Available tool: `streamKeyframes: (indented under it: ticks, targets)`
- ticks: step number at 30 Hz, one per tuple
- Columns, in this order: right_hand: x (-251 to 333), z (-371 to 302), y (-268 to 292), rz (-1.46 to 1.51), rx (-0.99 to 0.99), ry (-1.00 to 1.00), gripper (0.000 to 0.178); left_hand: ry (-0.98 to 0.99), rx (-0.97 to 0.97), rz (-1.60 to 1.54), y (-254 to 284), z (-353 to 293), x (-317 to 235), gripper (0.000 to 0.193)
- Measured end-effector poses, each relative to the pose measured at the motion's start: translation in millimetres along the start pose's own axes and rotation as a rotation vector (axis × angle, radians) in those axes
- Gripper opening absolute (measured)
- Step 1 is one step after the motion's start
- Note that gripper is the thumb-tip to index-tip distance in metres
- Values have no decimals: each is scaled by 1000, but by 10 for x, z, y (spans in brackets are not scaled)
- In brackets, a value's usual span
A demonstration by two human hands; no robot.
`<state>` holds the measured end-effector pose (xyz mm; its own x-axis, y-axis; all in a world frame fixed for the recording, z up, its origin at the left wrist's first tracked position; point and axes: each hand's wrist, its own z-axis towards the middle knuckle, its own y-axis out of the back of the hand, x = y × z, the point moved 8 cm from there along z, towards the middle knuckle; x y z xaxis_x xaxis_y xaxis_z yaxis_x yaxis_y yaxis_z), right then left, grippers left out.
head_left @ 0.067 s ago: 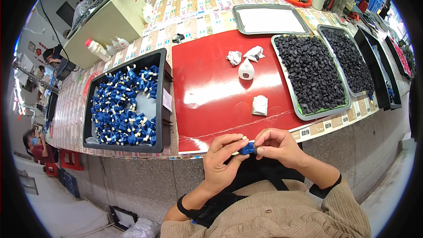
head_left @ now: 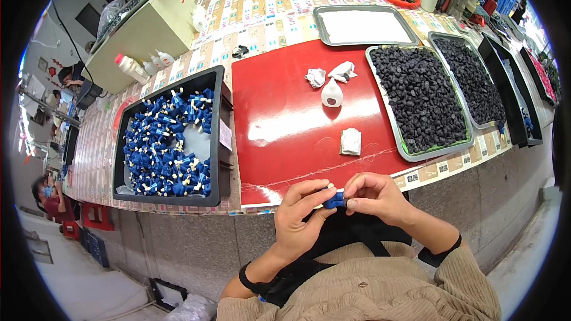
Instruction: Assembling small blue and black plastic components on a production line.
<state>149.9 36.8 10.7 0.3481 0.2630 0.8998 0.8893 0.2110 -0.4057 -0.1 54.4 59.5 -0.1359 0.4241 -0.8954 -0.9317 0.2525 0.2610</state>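
Just past the near table edge, my left hand (head_left: 298,220) grips a small blue toy figure body (head_left: 335,201) with cream-coloured ends. The figure lies sideways between thumb and fingers. My right hand (head_left: 378,200) is closed in a pinch at the figure's right end. Those fingertips hide whatever lies between them. Many similar blue bodies (head_left: 169,142) fill much of a black bin (head_left: 223,185) on the left. Right of the red board (head_left: 285,95), small dark pieces (head_left: 422,98) cover a grey tray (head_left: 416,157).
A white squeeze bottle (head_left: 332,94), crumpled tissues (head_left: 342,72) and a folded white pad (head_left: 351,142) rest on the board. Behind it lies a white-lined tray (head_left: 367,27). A second tray of dark pieces (head_left: 467,80) and a black bin (head_left: 505,83) stand farther right.
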Motion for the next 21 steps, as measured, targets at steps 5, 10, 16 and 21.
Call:
streamKeyframes:
  ticks: [5,10,16,21]
  targets:
    - [86,-19,11,-57,29,63,15,-48,29,42,-33,13,-42,34]
    - [69,-41,67,-25,5,35,9,-111,16,44,-64,8,-114,36]
    - [45,-41,126,7,-34,26,9,-68,29,47,-107,46,-60,33]
    - [94,-5,136,6,-27,-88,10,-20,54,-34,-116,46,48,31]
